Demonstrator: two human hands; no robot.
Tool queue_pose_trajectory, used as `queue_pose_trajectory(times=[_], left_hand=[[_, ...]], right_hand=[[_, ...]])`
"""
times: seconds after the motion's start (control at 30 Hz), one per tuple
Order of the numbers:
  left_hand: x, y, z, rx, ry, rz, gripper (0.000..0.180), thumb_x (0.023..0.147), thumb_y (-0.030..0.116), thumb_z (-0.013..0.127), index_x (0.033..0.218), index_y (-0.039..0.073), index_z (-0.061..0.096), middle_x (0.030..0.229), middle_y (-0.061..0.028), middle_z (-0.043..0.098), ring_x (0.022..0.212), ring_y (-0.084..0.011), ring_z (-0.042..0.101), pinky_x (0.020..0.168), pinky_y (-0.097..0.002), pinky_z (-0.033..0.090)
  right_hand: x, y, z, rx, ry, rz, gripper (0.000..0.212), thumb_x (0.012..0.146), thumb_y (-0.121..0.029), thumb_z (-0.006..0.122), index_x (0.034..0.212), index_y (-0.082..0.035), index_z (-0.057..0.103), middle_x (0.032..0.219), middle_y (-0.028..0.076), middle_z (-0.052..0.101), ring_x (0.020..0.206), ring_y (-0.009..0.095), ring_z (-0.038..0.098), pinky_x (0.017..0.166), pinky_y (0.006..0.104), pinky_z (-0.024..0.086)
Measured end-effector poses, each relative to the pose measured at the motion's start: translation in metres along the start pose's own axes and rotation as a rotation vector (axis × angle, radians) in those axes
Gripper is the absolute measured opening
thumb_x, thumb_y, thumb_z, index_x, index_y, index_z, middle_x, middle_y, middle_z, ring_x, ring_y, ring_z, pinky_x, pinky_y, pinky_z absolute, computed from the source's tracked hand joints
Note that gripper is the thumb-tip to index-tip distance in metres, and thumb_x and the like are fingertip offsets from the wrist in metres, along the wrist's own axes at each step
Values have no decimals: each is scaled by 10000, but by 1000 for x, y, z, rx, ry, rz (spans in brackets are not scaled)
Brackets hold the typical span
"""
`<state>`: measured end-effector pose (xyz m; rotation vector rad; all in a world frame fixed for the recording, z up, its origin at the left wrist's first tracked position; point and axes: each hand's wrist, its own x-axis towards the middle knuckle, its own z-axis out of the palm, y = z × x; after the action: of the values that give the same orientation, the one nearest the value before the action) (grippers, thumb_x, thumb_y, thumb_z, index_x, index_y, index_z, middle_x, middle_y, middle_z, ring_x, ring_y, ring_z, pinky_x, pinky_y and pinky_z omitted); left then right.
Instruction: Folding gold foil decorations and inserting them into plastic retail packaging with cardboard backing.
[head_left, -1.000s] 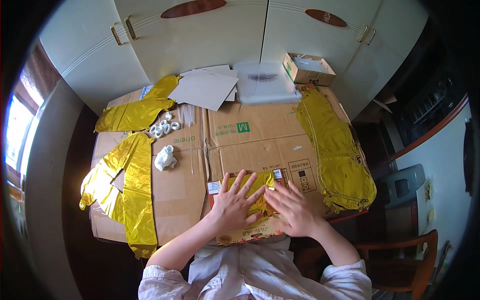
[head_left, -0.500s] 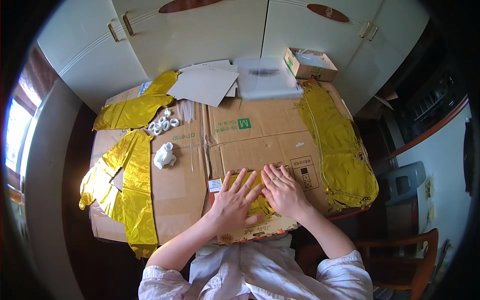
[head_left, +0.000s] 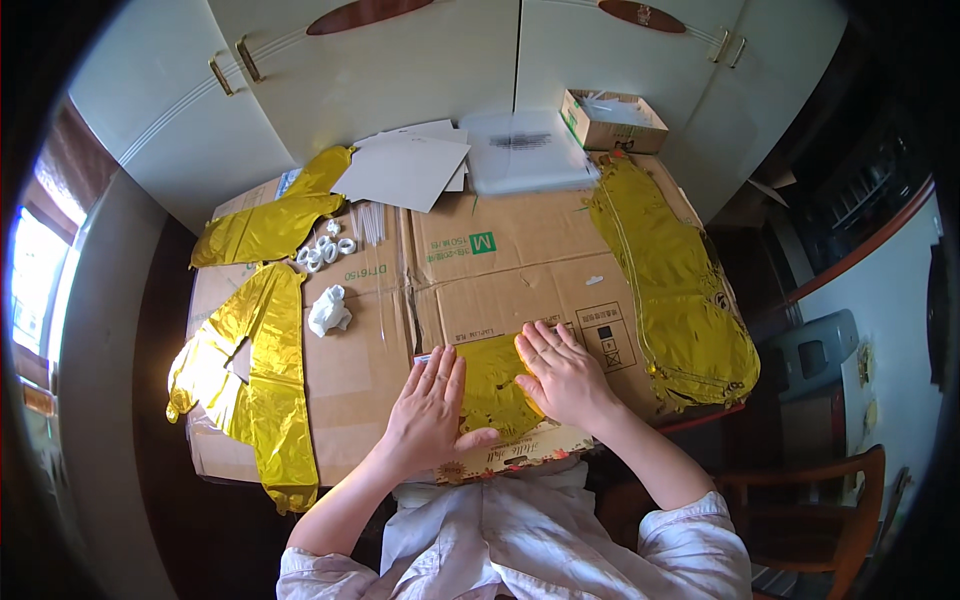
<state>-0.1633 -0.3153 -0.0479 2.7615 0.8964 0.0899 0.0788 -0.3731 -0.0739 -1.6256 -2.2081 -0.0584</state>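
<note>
A folded sheet of gold foil (head_left: 495, 382) lies at the near edge of the cardboard, on top of a printed cardboard piece (head_left: 520, 450) with a leafy border. My left hand (head_left: 430, 412) rests flat over the foil's left side, fingers straight and thumb stretched out to the right. Over the right side lies my right hand (head_left: 563, 378), fingers extended and nothing gripped. Between the two hands the wrinkled foil shows, and the parts under the palms are hidden.
Flat gold foil balloons lie at left (head_left: 275, 375) and right (head_left: 680, 290). White rolls (head_left: 325, 254), thin clear straws (head_left: 371, 223) and a crumpled tissue (head_left: 329, 311) sit left of centre. Behind are white sheets (head_left: 400, 175), a clear plastic bag (head_left: 525, 155) and a small box (head_left: 614, 122).
My hands have moved apart across the foil. The left hand slid to the left and the right one shifted slightly, uncovering more foil between them.
</note>
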Motion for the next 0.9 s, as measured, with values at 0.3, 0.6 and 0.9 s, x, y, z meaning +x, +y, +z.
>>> queue_pose_trajectory(times=[0.3,0.6,0.9], left_hand=[[-7,1,-6,10,-8,-102,977,865,654,491,1440,-100,255,1509,-260,286,1449,-353,201,1172,-524,94],[51,-16,-39,20,26,11,586,959,323,504,1414,-19,366,1452,-206,412,1401,-310,331,1148,-538,209],[106,-19,12,-34,52,569,720,992,524,344,1501,28,229,1536,-131,313,1441,-260,255,1195,-445,141]], right_hand=[[-1,-4,-6,-71,41,45,493,895,-396,598,1274,-81,605,1299,210,571,1265,377,492,1111,565,265],[-2,-2,-8,-134,29,63,475,892,-436,582,1279,-163,616,1333,199,539,1280,414,460,1104,618,233],[-2,-5,-12,-137,22,106,389,854,-336,620,1162,-100,646,1225,177,598,1245,410,486,1079,674,223]])
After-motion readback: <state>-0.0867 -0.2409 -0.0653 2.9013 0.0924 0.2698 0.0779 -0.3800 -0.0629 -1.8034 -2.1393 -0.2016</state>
